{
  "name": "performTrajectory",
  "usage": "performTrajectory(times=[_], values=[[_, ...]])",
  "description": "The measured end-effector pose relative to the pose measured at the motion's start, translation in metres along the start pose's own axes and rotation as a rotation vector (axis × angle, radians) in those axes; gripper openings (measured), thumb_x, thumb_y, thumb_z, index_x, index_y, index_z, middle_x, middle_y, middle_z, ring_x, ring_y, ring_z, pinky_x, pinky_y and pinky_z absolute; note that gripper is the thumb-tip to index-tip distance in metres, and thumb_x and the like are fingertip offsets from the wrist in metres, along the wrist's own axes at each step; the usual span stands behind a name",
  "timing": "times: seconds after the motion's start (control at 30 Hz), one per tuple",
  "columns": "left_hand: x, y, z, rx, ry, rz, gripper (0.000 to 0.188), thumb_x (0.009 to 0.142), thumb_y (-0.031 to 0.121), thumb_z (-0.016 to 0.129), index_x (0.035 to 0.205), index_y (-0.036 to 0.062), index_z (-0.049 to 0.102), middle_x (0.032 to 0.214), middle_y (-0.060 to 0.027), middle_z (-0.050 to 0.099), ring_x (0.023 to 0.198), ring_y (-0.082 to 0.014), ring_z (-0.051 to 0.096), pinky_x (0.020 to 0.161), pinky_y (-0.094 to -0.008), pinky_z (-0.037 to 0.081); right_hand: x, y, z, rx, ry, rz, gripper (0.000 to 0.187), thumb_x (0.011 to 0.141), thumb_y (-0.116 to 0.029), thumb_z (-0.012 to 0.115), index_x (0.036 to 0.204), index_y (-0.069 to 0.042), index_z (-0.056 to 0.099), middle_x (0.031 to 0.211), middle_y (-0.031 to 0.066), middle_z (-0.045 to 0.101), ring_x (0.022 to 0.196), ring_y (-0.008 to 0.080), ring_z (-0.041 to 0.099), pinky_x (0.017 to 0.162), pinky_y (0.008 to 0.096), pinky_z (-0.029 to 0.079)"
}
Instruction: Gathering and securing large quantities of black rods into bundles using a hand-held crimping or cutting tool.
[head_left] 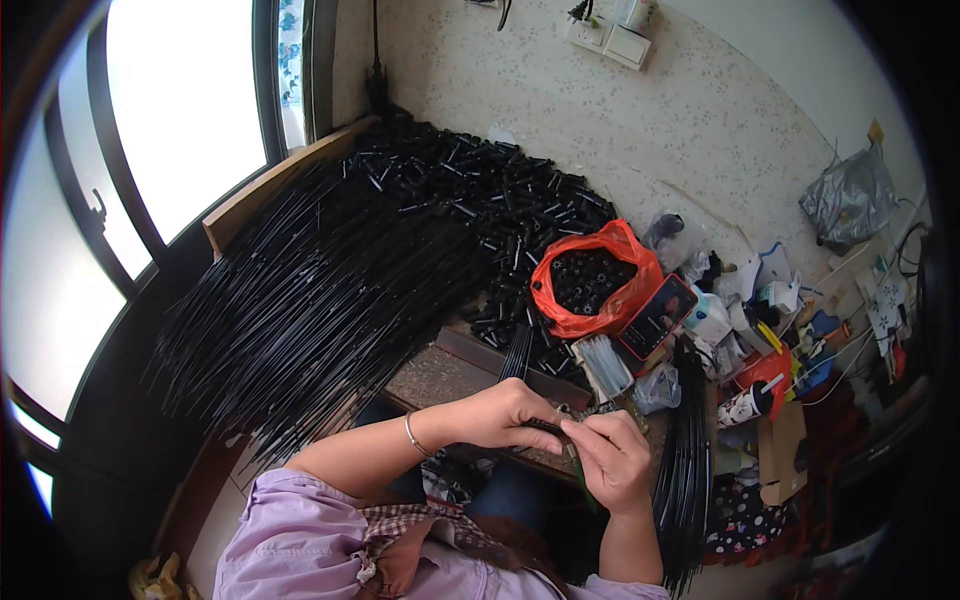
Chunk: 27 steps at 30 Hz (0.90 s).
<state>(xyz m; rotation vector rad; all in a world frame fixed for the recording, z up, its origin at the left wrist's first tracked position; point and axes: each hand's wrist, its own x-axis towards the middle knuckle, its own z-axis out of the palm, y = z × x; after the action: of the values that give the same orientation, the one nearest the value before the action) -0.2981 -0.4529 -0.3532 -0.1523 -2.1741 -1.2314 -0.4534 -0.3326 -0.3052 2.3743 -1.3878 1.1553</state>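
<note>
My left hand (pixel 503 412) is closed above the table's front edge, with a small dark piece (pixel 541 424) between thumb and fingers. The kind of piece cannot be made out. Just beside it, my right hand (pixel 612 458) is pinched, its fingertips meeting the left hand's fingertips. Whatever it grips is hidden. Right behind my left hand runs a bundle of thin black rods (pixel 517 352); I cannot tell whether the hand touches it. A red plastic bag (pixel 545 290) stands open beyond my hands, filled with black ribbed pieces (pixel 592 282).
Long black rods (pixel 310 290) spread across the left, beside a heap of short black tubes (pixel 480 175). A phone (pixel 658 316) leans by the bag, near a clear box (pixel 602 366). More black rods (pixel 682 470) hang at the right edge, next to a patterned cup (pixel 742 405) and clutter.
</note>
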Motion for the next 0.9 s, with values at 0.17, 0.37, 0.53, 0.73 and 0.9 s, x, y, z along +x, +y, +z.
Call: performTrajectory(times=[0.17, 0.37, 0.53, 0.73, 0.9], values=[[-0.004, -0.002, 0.005, -0.022, -0.086, -0.141, 0.027, 0.077, 0.017, 0.068, 0.096, -0.0012, 0.062, 0.096, -0.0164, 0.062, 0.087, -0.0312, 0.061, 0.076, -0.0350, 0.049, 0.017, -0.020, 0.006, 0.150, 0.029, 0.146, 0.027, 0.068, 0.003, 0.065, 0.094, 0.000, 0.065, 0.086, 0.0092, 0.056, 0.077, 0.0252, 0.054, 0.066, 0.0311, 0.046], [-0.056, -0.052, 0.040, 0.588, -0.152, -0.465, 0.043, 0.075, 0.043, 0.063, 0.105, 0.0124, 0.064, 0.143, -0.0165, 0.023, 0.132, -0.0414, 0.014, 0.094, -0.0675, 0.018, 0.018, -0.017, 0.007, 0.056, -0.113, 0.010, 0.028, 0.068, 0.004, 0.063, 0.095, -0.004, 0.065, 0.092, 0.0101, 0.058, 0.080, 0.0270, 0.055, 0.069, 0.0339, 0.047], [-0.068, -0.072, 0.050, 1.018, -0.192, -0.383, 0.083, 0.067, 0.064, 0.055, 0.135, 0.0208, 0.034, 0.144, -0.0214, 0.012, 0.131, -0.0429, 0.012, 0.089, -0.0707, 0.020, 0.016, -0.028, 0.013, 0.204, -0.079, 0.153, 0.022, 0.069, 0.008, 0.061, 0.089, -0.002, 0.063, 0.081, 0.0108, 0.061, 0.071, 0.0258, 0.060, 0.062, 0.0321, 0.048], [-0.064, -0.073, 0.031, 1.023, -0.274, -0.428, 0.103, 0.055, 0.053, 0.068, 0.137, 0.0075, 0.026, 0.143, -0.0233, 0.015, 0.132, -0.0383, 0.017, 0.095, -0.0639, 0.022, 0.012, -0.042, 0.004, 0.361, -0.278, 0.075, 0.031, 0.066, 0.008, 0.063, 0.095, 0.000, 0.063, 0.083, 0.0112, 0.062, 0.076, 0.0256, 0.061, 0.065, 0.0311, 0.051], [-0.077, -0.067, 0.030, 0.987, -0.333, -0.318, 0.102, 0.054, 0.039, 0.069, 0.138, 0.0033, 0.023, 0.143, -0.0230, 0.016, 0.134, -0.0334, 0.015, 0.099, -0.0597, 0.021, 0.014, -0.022, 0.031, 1.165, -0.811, -0.058, 0.027, 0.080, -0.011, 0.063, 0.105, 0.000, 0.061, 0.092, 0.0136, 0.063, 0.085, 0.0247, 0.062, 0.071, 0.0305, 0.051]])
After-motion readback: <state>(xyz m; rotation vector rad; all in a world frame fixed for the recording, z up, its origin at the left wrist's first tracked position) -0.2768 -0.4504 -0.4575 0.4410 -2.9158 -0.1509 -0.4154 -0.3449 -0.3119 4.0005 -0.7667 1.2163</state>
